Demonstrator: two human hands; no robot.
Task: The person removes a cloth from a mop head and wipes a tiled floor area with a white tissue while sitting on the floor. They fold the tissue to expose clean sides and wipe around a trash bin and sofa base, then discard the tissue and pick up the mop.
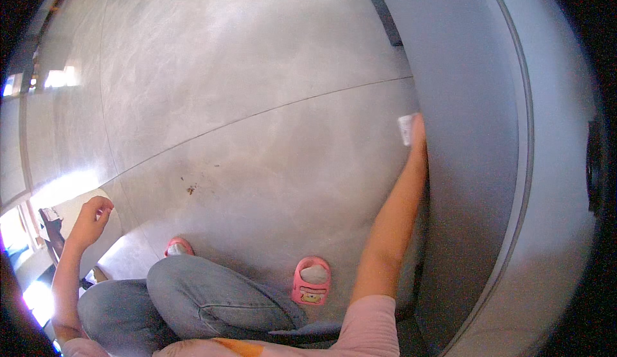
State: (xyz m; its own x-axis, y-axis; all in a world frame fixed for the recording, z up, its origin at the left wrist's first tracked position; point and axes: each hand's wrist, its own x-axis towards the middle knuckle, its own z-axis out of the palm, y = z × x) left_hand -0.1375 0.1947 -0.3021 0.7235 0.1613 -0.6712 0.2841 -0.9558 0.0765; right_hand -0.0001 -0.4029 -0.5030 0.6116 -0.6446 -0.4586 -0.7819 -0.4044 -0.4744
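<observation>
Right hand (419, 128) grasps a small white item (405, 129), right at the left side of the grey furniture (466, 132) — blur hides exact finger placement. Left hand (95, 218) is well left of the furniture, fingers curled, can't tell if it holds anything. Risk: white item could drop to the floor (283, 158) if gripped only by its edge — or knuckles scrape the furniture, clearance looks tight.

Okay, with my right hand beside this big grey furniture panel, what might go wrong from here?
The small, blurred white object at your right hand might slip unseen, as the grey furniture panel seems to hide part of your grip. Your right forearm, close to that panel, could knock it. Your pink open sandals might tread on the dark specks on the grey floor.
</observation>
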